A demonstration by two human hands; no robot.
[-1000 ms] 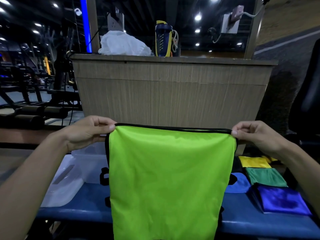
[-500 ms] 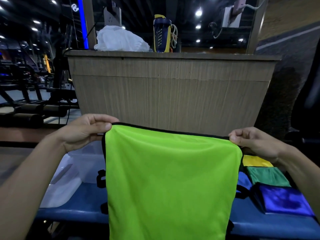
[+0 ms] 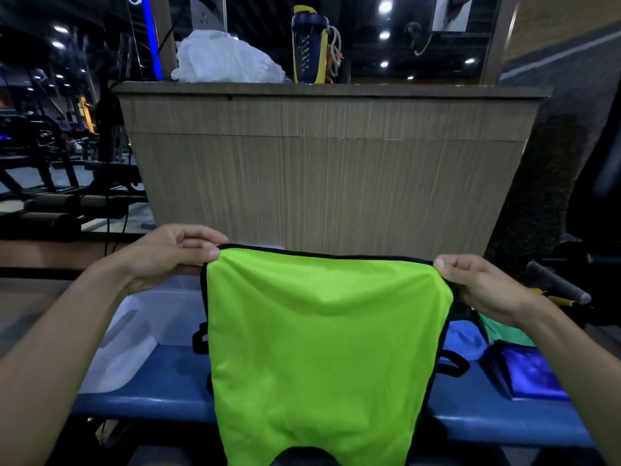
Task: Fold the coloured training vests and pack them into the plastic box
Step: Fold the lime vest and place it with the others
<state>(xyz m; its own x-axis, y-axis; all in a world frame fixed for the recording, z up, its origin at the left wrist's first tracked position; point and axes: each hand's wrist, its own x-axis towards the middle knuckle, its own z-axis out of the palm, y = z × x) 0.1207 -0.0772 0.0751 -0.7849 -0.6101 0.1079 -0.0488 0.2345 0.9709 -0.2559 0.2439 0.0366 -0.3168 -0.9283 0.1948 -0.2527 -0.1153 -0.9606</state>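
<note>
A lime green training vest with black trim hangs in the air over the blue bench. My left hand pinches its top left corner and my right hand pinches its top right corner. The vest's top edge sags a little between them. The clear plastic box stands on the bench at the left, partly behind the vest. Folded vests lie at the right: a green one, a shiny blue one and a lighter blue one.
A wooden counter rises right behind the bench, with a white bag and a blue and yellow bottle on top. Gym machines fill the left; a barbell end and a dark chair stand at the right.
Both hands have dropped and come closer together with the vest, so its top edge now sags. The camera has tilted, hiding the yellow folded vest behind my right hand.
</note>
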